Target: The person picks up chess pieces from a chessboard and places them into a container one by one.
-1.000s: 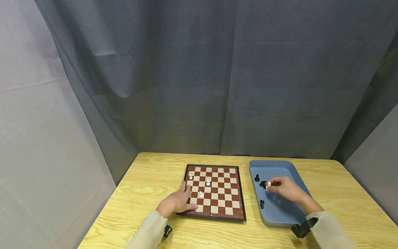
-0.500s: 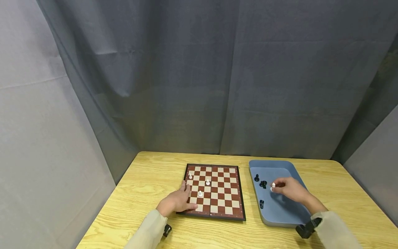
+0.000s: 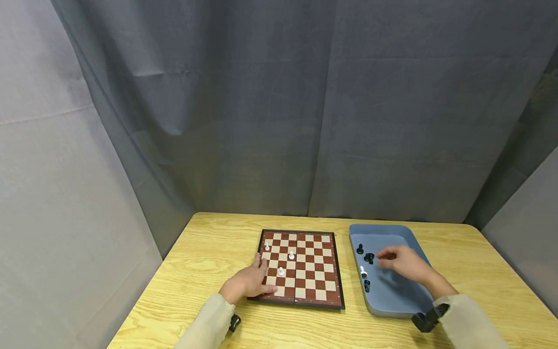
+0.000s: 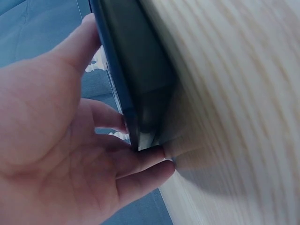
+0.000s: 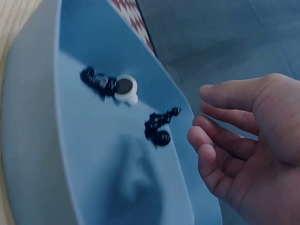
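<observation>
Over the blue-grey tray (image 3: 392, 305), my right hand (image 3: 403, 264) hovers with loosely bent fingers and nothing between them. A white chess piece (image 3: 363, 272) lies on its side by the tray's left wall, its dark round base (image 5: 124, 86) showing in the right wrist view. Black chess pieces (image 3: 369, 258) lie near it. My left hand (image 3: 250, 282) rests across the left edge of the checkered chessboard (image 3: 320, 271), thumb and forefinger on its top; in the left wrist view, other fingertips (image 4: 166, 168) touch the table. White chess pieces (image 3: 291, 255) stand on the board's left half.
The wooden table (image 3: 205, 252) carries the board at centre and the tray to its right, with a narrow strip of wood between them. Grey curtains (image 3: 261, 121) hang behind and at both sides. A black wrist device (image 3: 429, 318) sits on the right forearm near the tray's front edge.
The white chess piece that my right hand was pinching has been let go and now lies at the tray's left wall. My left hand has stayed put on the board.
</observation>
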The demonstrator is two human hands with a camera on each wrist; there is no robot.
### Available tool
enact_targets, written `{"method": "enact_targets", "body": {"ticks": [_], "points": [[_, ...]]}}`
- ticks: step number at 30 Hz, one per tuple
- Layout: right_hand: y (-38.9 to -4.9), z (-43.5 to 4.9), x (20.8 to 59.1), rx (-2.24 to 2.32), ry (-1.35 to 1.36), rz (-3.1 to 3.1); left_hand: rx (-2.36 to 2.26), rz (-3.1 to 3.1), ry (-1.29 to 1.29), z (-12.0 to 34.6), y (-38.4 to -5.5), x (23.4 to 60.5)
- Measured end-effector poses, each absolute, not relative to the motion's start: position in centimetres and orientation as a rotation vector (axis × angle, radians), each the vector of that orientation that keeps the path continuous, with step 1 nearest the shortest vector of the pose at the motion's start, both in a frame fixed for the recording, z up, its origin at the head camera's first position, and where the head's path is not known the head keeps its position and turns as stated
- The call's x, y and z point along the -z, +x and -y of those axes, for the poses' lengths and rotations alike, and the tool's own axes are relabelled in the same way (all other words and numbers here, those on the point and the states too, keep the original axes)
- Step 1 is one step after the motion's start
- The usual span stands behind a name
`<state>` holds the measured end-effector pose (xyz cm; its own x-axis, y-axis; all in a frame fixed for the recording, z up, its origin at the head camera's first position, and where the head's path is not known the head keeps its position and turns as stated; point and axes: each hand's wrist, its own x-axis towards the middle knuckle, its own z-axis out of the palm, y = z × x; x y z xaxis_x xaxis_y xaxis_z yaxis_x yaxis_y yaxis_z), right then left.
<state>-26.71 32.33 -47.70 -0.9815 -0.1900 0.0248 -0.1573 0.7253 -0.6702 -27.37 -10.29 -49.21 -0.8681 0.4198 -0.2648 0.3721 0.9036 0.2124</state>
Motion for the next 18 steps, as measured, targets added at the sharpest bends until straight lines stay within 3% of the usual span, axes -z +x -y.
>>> {"method": "enact_targets", "body": {"ticks": [18], "points": [[-28.0,-25.2,47.0,1.291,-0.515,-2.752,-0.218,-2.755,0.591,10.3,-27.3,49.2]]}}
